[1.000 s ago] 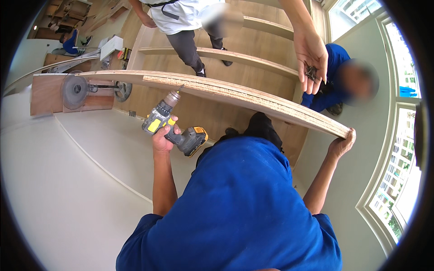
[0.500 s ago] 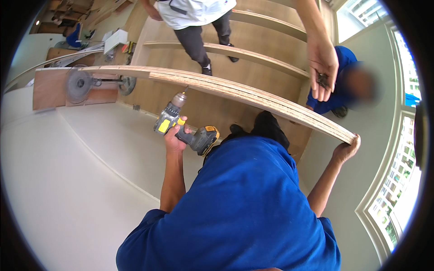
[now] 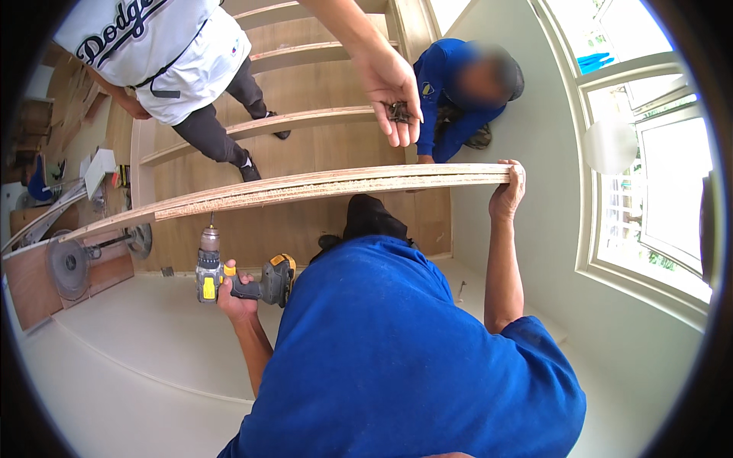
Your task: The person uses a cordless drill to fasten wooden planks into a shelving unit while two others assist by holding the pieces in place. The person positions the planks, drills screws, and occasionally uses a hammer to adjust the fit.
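One drill (image 3: 208, 267) in left hand (image 3: 238, 299), right hand (image 3: 507, 192) gripping layered board (image 3: 336, 187), two co-workers (image 3: 183, 72)

This looks like a room under building work: long, pale wooden beams (image 3: 305, 120) stretch across at eleven o'clock, a grey-and-yellow cordless power drill (image 3: 207, 278) shows between eight and nine, and brown wooden boards (image 3: 95, 105) sit toward ten. A plain pale wall (image 3: 527, 114) at two o'clock adjoins a white-framed glass window (image 3: 649, 179) at three.
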The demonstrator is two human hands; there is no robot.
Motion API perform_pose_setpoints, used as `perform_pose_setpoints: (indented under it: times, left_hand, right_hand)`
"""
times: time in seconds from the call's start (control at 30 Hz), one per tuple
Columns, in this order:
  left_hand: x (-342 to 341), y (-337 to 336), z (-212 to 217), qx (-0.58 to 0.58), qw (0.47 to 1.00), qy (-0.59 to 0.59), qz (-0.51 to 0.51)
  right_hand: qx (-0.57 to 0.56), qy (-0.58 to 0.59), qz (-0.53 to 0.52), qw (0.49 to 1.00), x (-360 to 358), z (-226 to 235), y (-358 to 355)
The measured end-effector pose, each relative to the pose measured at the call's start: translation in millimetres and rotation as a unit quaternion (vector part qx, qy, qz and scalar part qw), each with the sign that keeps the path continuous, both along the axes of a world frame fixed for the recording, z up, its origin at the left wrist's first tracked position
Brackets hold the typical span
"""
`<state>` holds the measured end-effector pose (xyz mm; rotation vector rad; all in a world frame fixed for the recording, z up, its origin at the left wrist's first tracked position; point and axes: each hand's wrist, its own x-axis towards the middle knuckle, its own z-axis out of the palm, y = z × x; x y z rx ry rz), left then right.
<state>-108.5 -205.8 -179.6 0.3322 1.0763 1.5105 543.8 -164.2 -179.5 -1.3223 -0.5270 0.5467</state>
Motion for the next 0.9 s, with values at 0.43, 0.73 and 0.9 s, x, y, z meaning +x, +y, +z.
perform_pose_setpoints:
  times: [0.43, 0.73, 0.9]
  left_hand:
    - [-7, 3, -4, 0.027, 0.999, -0.003, -0.030]
    - [-4, 2, -5, 0.037, 0.999, -0.019, -0.024]
    - [-4, 3, -4, 0.042, 0.999, -0.012, -0.031]
  right_hand:
    - [-0.106, -0.431, 0.155, 0.883, -135, 139, 79]
    - [-0.151, -0.494, 0.161, 0.841, -168, 131, 99]
    - [-0.114, -0.494, 0.178, 0.843, -162, 134, 101]
